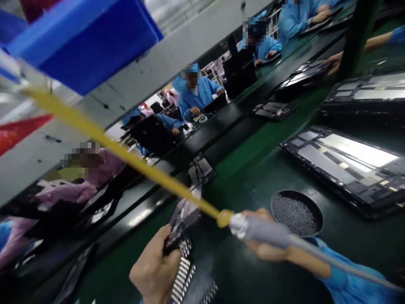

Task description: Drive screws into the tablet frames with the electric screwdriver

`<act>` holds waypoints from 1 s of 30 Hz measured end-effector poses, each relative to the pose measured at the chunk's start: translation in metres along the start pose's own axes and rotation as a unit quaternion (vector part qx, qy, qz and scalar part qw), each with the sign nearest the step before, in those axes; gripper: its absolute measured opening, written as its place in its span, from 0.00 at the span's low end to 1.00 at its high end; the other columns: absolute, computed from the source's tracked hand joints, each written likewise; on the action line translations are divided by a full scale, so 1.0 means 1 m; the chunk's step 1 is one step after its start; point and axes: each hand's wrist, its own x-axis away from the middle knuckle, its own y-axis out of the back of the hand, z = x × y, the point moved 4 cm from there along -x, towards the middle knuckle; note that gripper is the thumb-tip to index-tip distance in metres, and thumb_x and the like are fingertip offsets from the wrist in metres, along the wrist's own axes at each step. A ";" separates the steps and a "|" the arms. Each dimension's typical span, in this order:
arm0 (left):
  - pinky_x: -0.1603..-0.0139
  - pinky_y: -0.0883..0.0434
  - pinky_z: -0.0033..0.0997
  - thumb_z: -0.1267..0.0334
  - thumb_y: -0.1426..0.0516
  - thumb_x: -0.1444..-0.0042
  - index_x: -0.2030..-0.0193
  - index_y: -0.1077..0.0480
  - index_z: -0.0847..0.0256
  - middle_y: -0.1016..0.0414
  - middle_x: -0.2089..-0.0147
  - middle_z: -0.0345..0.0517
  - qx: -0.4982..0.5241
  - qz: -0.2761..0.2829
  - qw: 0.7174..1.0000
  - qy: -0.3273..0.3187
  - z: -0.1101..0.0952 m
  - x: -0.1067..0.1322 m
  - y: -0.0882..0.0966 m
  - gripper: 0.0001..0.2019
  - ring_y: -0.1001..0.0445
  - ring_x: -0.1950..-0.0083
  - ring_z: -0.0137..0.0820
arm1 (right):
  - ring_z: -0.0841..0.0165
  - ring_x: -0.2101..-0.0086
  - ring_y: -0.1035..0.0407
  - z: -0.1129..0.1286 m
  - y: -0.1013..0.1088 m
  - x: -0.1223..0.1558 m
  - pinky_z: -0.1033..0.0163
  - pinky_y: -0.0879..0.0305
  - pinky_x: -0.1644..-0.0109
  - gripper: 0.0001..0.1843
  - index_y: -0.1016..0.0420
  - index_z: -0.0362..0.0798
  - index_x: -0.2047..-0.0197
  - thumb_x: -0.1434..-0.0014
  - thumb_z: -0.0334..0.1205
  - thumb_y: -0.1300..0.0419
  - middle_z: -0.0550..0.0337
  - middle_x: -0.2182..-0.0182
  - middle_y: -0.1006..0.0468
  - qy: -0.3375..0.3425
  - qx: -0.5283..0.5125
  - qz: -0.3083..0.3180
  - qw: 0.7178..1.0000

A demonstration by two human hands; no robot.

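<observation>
My left hand [155, 266] is closed, thumb on top, on the near edge of a thin dark panel [185, 215] that looks like an opened tablet. Beside and below its fingers lie strips of small silver parts [181, 278] in rows. My right hand [261, 251] is to the right, largely covered by a grey cylindrical tool handle [268, 230] with a cable trailing to the lower right. A yellow strap [133, 162] runs from its whitish wrapped end to the upper left. Whether the fingers grip the handle is hidden.
A round black dish [297, 213] of small pieces sits beyond my right hand. Opened tablets [348, 164] lie on the green bench [247, 169] at right and farther along. A blue bin [95, 42] hangs over a grey beam [126, 86]. Several people [196, 97] work opposite.
</observation>
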 end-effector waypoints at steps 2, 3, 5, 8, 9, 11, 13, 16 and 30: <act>0.52 0.26 0.38 0.69 0.48 0.55 0.46 0.31 0.52 0.21 0.53 0.42 0.074 0.007 0.993 -0.090 -0.021 0.037 0.010 0.26 0.22 0.54 0.40 | 0.69 0.78 0.33 0.003 0.025 -0.003 0.65 0.36 0.74 0.06 0.24 0.48 0.67 0.52 0.36 0.37 0.61 0.78 0.25 0.007 -0.006 -0.091 0.996; 0.50 0.26 0.40 0.69 0.47 0.55 0.42 0.34 0.52 0.22 0.50 0.44 0.101 0.031 0.986 -0.127 -0.031 0.055 0.012 0.30 0.23 0.50 0.41 | 0.69 0.80 0.35 0.004 0.037 -0.004 0.64 0.36 0.76 0.08 0.24 0.47 0.66 0.52 0.38 0.36 0.61 0.79 0.27 -0.005 -0.012 -0.133 0.991; 0.49 0.25 0.42 0.68 0.47 0.56 0.36 0.40 0.54 0.25 0.46 0.46 0.144 0.092 0.965 -0.200 -0.050 0.093 0.012 0.36 0.25 0.47 0.43 | 0.71 0.83 0.37 0.005 0.057 -0.005 0.65 0.38 0.79 0.11 0.24 0.47 0.64 0.52 0.40 0.34 0.64 0.82 0.30 -0.037 -0.018 -0.193 0.980; 0.44 0.28 0.43 0.68 0.47 0.55 0.34 0.41 0.57 0.27 0.43 0.47 0.177 0.136 0.944 -0.242 -0.082 0.146 0.011 0.37 0.27 0.43 0.44 | 0.71 0.84 0.38 0.007 0.075 -0.006 0.64 0.37 0.79 0.13 0.24 0.47 0.62 0.53 0.39 0.33 0.67 0.85 0.33 -0.047 -0.019 -0.234 0.971; 0.38 0.33 0.46 0.69 0.48 0.54 0.34 0.41 0.57 0.27 0.43 0.48 0.184 0.141 0.946 -0.227 -0.091 0.160 0.012 0.36 0.29 0.42 0.44 | 0.71 0.84 0.37 0.007 0.080 -0.006 0.63 0.36 0.78 0.13 0.24 0.47 0.62 0.52 0.39 0.32 0.67 0.85 0.32 -0.044 -0.017 -0.237 0.970; 0.30 0.49 0.55 0.72 0.47 0.53 0.35 0.41 0.58 0.27 0.42 0.48 0.205 0.167 0.947 -0.184 -0.107 0.180 0.011 0.34 0.33 0.38 0.46 | 0.71 0.84 0.37 0.007 0.087 -0.006 0.62 0.35 0.78 0.14 0.24 0.46 0.61 0.52 0.38 0.32 0.67 0.85 0.32 -0.036 -0.011 -0.235 0.971; 0.31 0.58 0.65 0.71 0.45 0.51 0.34 0.42 0.56 0.29 0.41 0.48 0.250 0.220 0.929 -0.162 -0.116 0.190 0.008 0.34 0.35 0.37 0.50 | 0.71 0.84 0.36 0.007 0.095 -0.006 0.61 0.34 0.77 0.14 0.24 0.46 0.61 0.53 0.38 0.31 0.67 0.85 0.30 -0.030 -0.005 -0.237 0.971; 0.35 0.53 0.71 0.64 0.41 0.48 0.32 0.48 0.54 0.34 0.37 0.52 0.317 0.267 0.903 -0.110 -0.109 0.181 -0.004 0.36 0.40 0.34 0.53 | 0.70 0.84 0.36 0.005 0.104 -0.008 0.60 0.33 0.76 0.17 0.25 0.45 0.60 0.53 0.39 0.31 0.67 0.86 0.30 -0.018 -0.022 -0.229 0.973; 0.53 0.25 0.29 0.59 0.47 0.40 0.33 0.43 0.60 0.46 0.31 0.52 0.336 0.206 0.890 0.229 -0.096 0.116 -0.075 0.28 0.35 0.36 0.43 | 0.73 0.86 0.37 -0.020 0.097 -0.020 0.65 0.38 0.81 0.11 0.28 0.45 0.69 0.56 0.37 0.32 0.70 0.87 0.32 -0.038 -0.111 -0.204 0.972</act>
